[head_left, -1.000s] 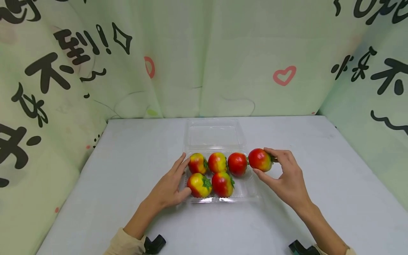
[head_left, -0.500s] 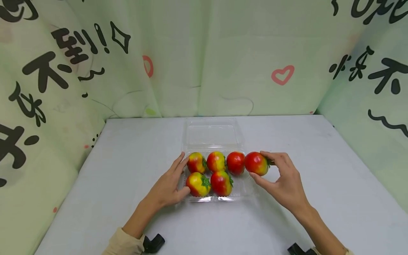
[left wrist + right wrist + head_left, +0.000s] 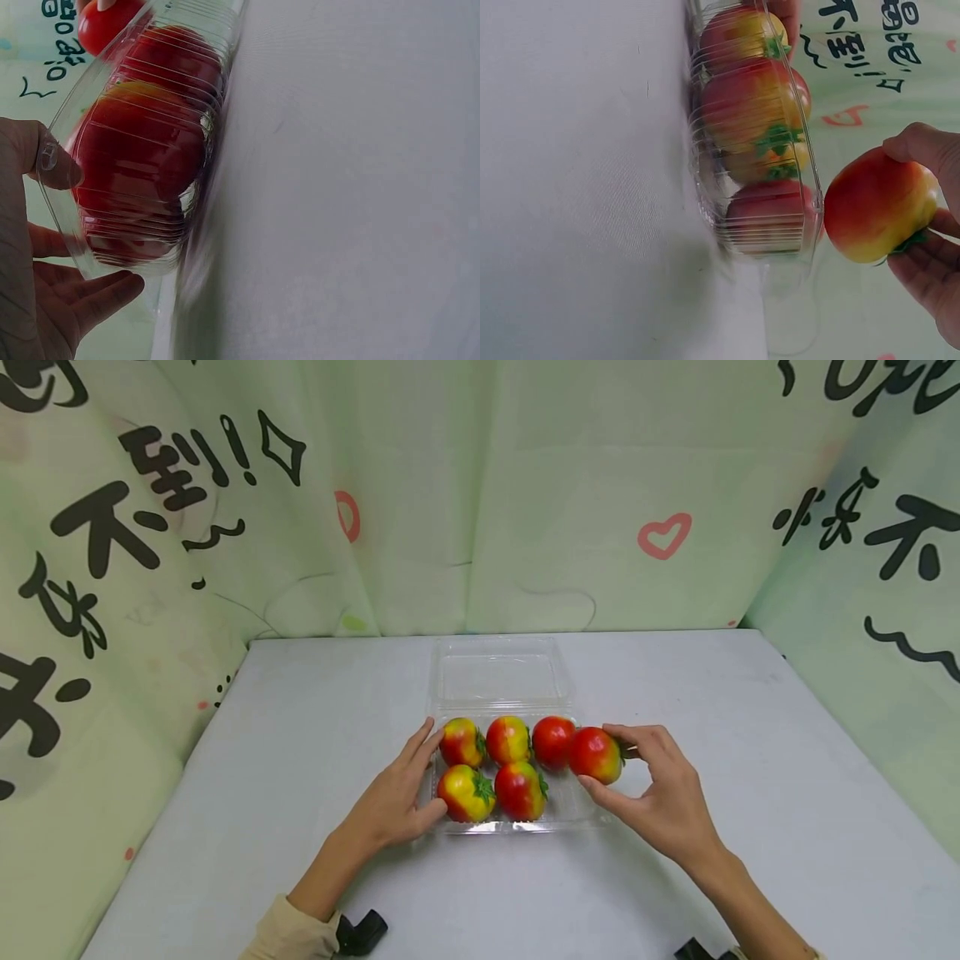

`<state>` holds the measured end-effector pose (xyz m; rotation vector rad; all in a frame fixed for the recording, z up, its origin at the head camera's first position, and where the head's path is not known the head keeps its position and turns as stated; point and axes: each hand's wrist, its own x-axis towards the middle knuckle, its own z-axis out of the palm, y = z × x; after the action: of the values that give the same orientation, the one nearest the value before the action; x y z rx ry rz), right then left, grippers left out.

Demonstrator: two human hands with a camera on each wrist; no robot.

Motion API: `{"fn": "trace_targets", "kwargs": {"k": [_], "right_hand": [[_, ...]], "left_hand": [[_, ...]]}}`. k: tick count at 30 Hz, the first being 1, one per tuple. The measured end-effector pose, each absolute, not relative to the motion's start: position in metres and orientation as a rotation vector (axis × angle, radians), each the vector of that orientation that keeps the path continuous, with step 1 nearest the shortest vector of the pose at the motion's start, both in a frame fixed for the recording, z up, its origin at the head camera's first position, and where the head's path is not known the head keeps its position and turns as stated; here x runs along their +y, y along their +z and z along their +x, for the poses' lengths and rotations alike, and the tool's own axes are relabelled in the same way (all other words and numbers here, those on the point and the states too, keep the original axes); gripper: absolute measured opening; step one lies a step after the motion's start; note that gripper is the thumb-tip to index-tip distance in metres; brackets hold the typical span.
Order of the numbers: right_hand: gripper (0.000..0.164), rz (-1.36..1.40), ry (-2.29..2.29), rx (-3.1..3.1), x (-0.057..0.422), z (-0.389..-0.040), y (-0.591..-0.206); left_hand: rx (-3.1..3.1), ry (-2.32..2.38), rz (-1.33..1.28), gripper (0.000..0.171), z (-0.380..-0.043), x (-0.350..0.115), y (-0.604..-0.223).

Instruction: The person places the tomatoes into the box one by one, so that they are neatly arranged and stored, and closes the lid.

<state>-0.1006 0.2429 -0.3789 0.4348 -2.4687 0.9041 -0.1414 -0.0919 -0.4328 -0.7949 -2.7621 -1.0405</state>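
Observation:
My right hand (image 3: 660,793) pinches a red-and-yellow tomato (image 3: 596,755) between thumb and fingers, by the right rim of a clear plastic clamshell container (image 3: 570,814). In the right wrist view, that tomato (image 3: 877,206) is beside the rim, its green stem end towards the fingers. Several more tomatoes (image 3: 522,791) lie in the container in two rows. My left hand (image 3: 393,797) holds the container's left side; in the left wrist view the thumb (image 3: 56,161) hooks over the rim while the fingers (image 3: 109,300) lie outside the wall.
The container's lid (image 3: 498,677) lies folded back behind its base. A white table (image 3: 337,693) bears everything. Green curtains (image 3: 420,502) with black lettering and hearts hang at the back and sides.
My right hand has brought its tomato left and a little nearer, from beyond the back row's right end to beside the right-hand tomato there. The left hand has stayed at the container.

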Motion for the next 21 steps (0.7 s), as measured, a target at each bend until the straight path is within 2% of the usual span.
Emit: {"fn": "trace_targets", "kwargs": {"k": [21], "right_hand": [[0.062,0.524,0.957,-2.505,0.235,-0.098,-0.393]], "left_hand": [[-2.767,-1.035,-0.792,0.083,-0.141,-0.092,-0.432]]}}
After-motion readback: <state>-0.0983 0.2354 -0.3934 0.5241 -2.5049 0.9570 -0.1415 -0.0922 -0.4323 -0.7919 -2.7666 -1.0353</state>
